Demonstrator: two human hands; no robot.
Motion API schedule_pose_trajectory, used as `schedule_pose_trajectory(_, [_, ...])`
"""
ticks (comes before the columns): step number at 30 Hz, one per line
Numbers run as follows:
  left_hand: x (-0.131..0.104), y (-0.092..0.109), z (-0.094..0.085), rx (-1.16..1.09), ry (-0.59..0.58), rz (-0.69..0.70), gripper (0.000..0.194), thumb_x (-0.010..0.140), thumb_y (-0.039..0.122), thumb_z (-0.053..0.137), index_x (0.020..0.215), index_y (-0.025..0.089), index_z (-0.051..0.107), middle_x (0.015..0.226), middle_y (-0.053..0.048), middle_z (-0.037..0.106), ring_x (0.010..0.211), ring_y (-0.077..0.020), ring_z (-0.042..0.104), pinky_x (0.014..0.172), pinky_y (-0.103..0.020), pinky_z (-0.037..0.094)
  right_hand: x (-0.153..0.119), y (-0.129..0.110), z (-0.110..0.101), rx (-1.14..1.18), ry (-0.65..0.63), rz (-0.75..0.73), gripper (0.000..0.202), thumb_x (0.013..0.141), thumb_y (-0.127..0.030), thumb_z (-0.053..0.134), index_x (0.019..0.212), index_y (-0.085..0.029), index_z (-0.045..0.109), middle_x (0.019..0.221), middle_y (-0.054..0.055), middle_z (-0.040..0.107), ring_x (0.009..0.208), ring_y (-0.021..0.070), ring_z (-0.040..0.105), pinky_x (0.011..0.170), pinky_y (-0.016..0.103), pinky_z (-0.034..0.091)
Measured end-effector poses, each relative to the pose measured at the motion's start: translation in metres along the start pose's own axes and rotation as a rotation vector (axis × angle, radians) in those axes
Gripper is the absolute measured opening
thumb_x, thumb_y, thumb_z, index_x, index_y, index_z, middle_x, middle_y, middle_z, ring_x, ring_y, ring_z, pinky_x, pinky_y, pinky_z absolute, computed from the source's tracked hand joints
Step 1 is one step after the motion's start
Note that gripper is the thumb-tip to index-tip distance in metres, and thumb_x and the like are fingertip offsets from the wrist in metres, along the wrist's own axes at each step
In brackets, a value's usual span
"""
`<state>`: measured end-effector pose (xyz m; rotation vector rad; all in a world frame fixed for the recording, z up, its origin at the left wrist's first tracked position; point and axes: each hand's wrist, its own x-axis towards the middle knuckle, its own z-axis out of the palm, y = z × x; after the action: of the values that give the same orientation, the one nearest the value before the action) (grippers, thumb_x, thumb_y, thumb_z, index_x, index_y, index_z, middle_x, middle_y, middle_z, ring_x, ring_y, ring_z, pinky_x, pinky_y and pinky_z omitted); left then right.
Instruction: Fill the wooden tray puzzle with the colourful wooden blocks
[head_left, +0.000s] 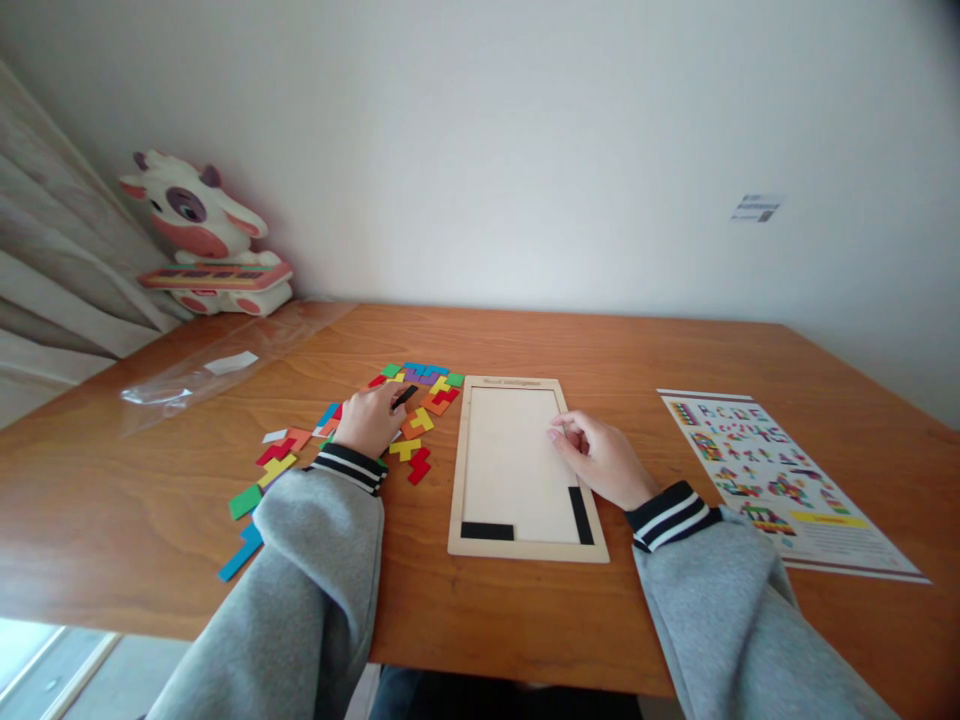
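A black puzzle piece [405,397] sticks out from the fingers of my left hand [369,418], which is closed on it above the scattered coloured puzzle pieces [406,450]. My right hand [604,455] is over the right rim of the wooden puzzle board [455,500]. Its fingers are curled together; what they hold, if anything, is hidden. Inside the board, one black bar [487,531] lies along the bottom left and another black bar [580,515] stands along the lower right side. My left hand and sleeve cover part of the loose pieces.
A printed pattern sheet [787,480] lies on the right of the wooden table [600,630]. At the left are a clear plastic bag [180,380] and a cow-shaped toy keyboard [217,275] against the wall, near a curtain [60,230].
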<state>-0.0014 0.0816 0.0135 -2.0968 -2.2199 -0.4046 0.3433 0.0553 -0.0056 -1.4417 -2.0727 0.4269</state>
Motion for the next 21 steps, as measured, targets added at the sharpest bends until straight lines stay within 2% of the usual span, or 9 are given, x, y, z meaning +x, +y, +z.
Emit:
schedule_pose_trajectory(5, [-0.0005,-0.0005,0.0,-0.033,0.017,0.024,0.033,0.08,0.023,0.058,0.111,0.021,0.07,0.098,-0.006,0.076,0.096,-0.0248,0.071,0.08,-0.031,0.054,0.0005,0.0008,0.001,0.013,-0.005,0.006,0.028,0.092,-0.043,0.05,0.101,-0.02,0.063,0.067,-0.001,0.058,0.062,0.0157,0.054,0.061,0.029,0.04])
schedule_pose_trajectory(13, [-0.0014,0.0021,0.0006,-0.276,0.075,0.105,0.03,0.072,0.02,0.057,0.098,0.02,0.071,0.101,-0.005,0.074,0.084,-0.0187,0.071,0.079,-0.026,0.055,0.0009,0.0005,0.0015,0.009,-0.001,0.0,0.026,0.092,-0.04,0.05,0.101,-0.019,0.063,0.067,-0.002,0.057,0.062,0.0154,0.054,0.063,0.029,0.041])
schedule_pose_trajectory(19, [-0.0016,0.0033,0.0013,-0.313,-0.005,0.051,0.028,0.074,0.02,0.058,0.098,0.02,0.072,0.088,-0.002,0.076,0.079,-0.0179,0.072,0.076,-0.025,0.055,0.001,-0.0004,0.0021,0.001,0.002,0.006,0.025,0.092,-0.039,0.051,0.1,-0.02,0.064,0.068,-0.001,0.058,0.063,0.0154,0.055,0.063,0.029,0.041])
schedule_pose_trajectory(21, [-0.0022,0.0055,0.0002,-0.298,0.014,0.065,0.025,0.077,0.023,0.058,0.098,0.02,0.072,0.089,-0.002,0.076,0.081,-0.0186,0.072,0.076,-0.026,0.055,0.0012,-0.0007,0.0022,0.003,0.015,-0.003,0.024,0.092,-0.039,0.051,0.1,-0.02,0.064,0.067,-0.001,0.058,0.063,0.0153,0.055,0.063,0.029,0.042])
